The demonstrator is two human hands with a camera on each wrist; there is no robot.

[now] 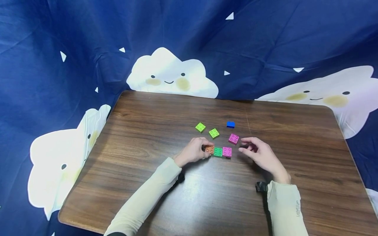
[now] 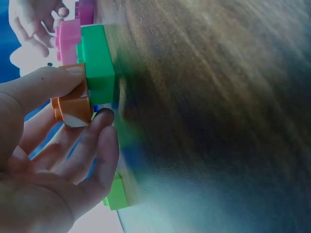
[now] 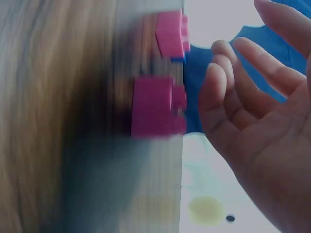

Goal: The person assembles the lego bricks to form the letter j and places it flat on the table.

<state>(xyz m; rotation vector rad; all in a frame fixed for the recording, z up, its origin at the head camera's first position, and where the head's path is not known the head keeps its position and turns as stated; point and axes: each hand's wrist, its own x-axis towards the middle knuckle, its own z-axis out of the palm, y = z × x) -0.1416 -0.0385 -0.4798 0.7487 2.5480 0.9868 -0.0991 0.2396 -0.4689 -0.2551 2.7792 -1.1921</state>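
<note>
My left hand (image 1: 193, 151) pinches an orange brick (image 1: 209, 149) between thumb and fingers. The orange brick sits on one end of a longer green brick (image 2: 98, 65), whose studs show in the middle. On the green brick's other end is a pink brick (image 1: 227, 151). To the right, my right hand (image 1: 261, 155) hovers over the table with loosely bent, parted fingers and holds nothing. Its fingertips are close to a loose magenta brick (image 1: 233, 139), which stands studs up just behind the row and also shows in the right wrist view.
Two lime green bricks (image 1: 214, 133) lie farther back on the brown wooden table (image 1: 141, 131). Behind the magenta brick is a small blue brick (image 1: 231, 124). A blue curtain (image 1: 251, 39) with white clouds hangs along the table's far edge.
</note>
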